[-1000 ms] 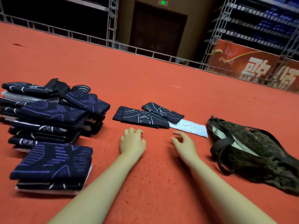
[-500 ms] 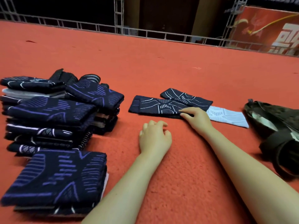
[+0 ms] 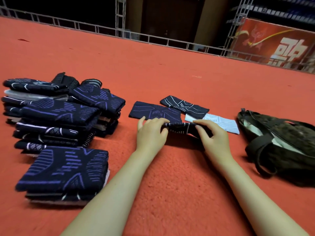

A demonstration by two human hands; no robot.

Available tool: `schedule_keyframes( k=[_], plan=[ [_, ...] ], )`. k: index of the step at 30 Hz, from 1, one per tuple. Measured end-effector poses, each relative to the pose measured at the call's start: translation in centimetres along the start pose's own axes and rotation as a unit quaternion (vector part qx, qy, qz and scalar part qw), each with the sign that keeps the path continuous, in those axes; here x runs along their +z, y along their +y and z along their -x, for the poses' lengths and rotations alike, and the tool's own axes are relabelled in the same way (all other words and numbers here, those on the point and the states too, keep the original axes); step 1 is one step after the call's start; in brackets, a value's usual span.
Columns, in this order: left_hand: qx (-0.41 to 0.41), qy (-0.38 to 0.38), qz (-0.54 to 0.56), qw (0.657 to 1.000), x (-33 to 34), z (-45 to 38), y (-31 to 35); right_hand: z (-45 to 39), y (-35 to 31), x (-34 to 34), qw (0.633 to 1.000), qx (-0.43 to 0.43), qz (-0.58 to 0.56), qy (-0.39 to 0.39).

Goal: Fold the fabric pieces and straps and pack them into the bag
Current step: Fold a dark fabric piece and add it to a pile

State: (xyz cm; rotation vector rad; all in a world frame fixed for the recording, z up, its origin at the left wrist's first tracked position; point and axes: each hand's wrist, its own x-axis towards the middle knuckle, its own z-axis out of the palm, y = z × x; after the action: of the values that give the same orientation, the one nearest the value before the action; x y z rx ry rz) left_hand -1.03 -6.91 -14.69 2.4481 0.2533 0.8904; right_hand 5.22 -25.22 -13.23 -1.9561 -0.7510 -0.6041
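Navy patterned fabric strip [image 3: 181, 128] is pinched at its ends by left hand [image 3: 150, 133] and right hand [image 3: 214, 137]. Olive camouflage bag [image 3: 288, 142] lies open at right, folded navy stacks [image 3: 56, 116] at left.

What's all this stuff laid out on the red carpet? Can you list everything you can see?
folded stack: many pieces, navy with purple or white lines, left
front pile: a few pieces, navy and purple, near left
flat pieces: two, navy, centre, behind the hands
white piece: one, right of centre
held piece: one, navy, gripped between both hands
bag: one, dark olive, open, right
carpet: red
banner: red, far right
left hand: grips held piece
right hand: grips held piece
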Motion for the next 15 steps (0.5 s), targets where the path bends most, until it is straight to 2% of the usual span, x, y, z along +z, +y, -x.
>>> schedule_keyframes(
  k=[3,5,7,10,13,15],
  plan=[
    [0.0,0.0,0.019,1.0,-0.1,0.1,-0.3,1.3,-0.2,-1.4,0.995,0.07,-0.065,0.016],
    [-0.021,-0.002,0.071,0.997,-0.1,0.1,-0.7,1.4,0.4,-2.3,0.989,0.118,-0.089,-0.023],
    [-0.066,-0.004,0.142,0.988,-0.2,0.1,-0.9,1.4,1.2,-2.8,0.984,0.144,-0.066,-0.08],
    [-0.122,-0.006,0.175,0.977,-0.1,-0.2,-1.3,1.1,2.0,-3.2,0.976,0.163,-0.043,-0.137],
    [-0.16,-0.035,0.155,0.974,0.1,-0.3,-1.5,0.6,2.3,-3.5,0.975,0.17,-0.051,-0.138],
    [-0.153,-0.026,0.177,0.972,0.1,-0.2,-1.3,0.5,2.0,-3.7,0.977,0.169,-0.071,-0.108]
  ],
)
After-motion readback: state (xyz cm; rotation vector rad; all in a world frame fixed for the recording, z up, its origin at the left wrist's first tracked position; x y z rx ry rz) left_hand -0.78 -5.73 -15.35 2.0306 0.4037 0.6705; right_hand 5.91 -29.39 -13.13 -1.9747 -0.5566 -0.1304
